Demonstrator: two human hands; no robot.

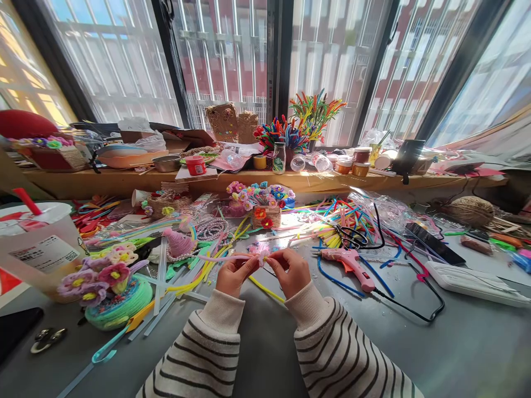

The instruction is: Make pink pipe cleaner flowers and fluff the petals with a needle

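Note:
Both my hands meet over the middle of the grey table, with a pale pink-lilac pipe cleaner (226,256) between them. My left hand (235,272) pinches it, and its free end sticks out to the left. The fingers of my right hand (291,271) are closed on the small bunched part of the same piece, where a bit of yellow shows. Just beyond my fingertips lies something pink and shiny, too blurred to name. A yellow pipe cleaner (267,288) runs on the table beneath my hands. Right of my right hand lies a pink glue gun (347,264).
Left stand a drink cup (45,249) with a red straw and a green pot of fuzzy flowers (118,301). Clear glue sticks (161,276) lie nearby. Scissors (352,236), a phone (435,243), a white case (477,283) and the glue gun's black cord (433,318) are on the right.

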